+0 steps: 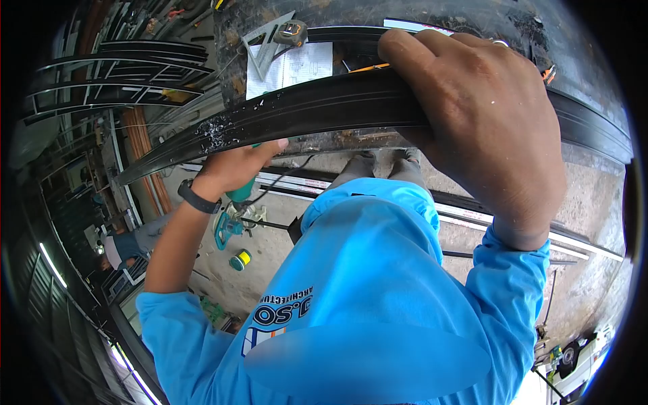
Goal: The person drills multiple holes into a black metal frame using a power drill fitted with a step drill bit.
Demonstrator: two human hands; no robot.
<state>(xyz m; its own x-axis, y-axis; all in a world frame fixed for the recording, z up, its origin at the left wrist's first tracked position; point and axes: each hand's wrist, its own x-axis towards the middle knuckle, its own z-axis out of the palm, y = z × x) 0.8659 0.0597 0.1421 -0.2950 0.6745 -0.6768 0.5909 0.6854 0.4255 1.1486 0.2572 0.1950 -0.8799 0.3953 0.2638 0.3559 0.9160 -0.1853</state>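
Observation:
A long black metal profile (324,108) crosses the view at a slant above the workbench, with white shavings stuck to its left part. My right hand (482,101) is closed over the profile, fingers across its far side and thumb underneath. Below the profile's left half, my left hand (233,169), with a black band at the wrist, is wrapped round a green handle (241,192), seemingly of a corded power tool. The profile and my hand hide most of that tool. A black cord (273,183) hangs by it.
On the bench (351,13) lie a drawing sheet (307,64), a metal set square (255,47), a tape measure (291,32) and an orange pencil (368,67). A teal machine (221,233) and a yellow-green roll (239,260) rest on the floor. Another person (128,248) is at far left.

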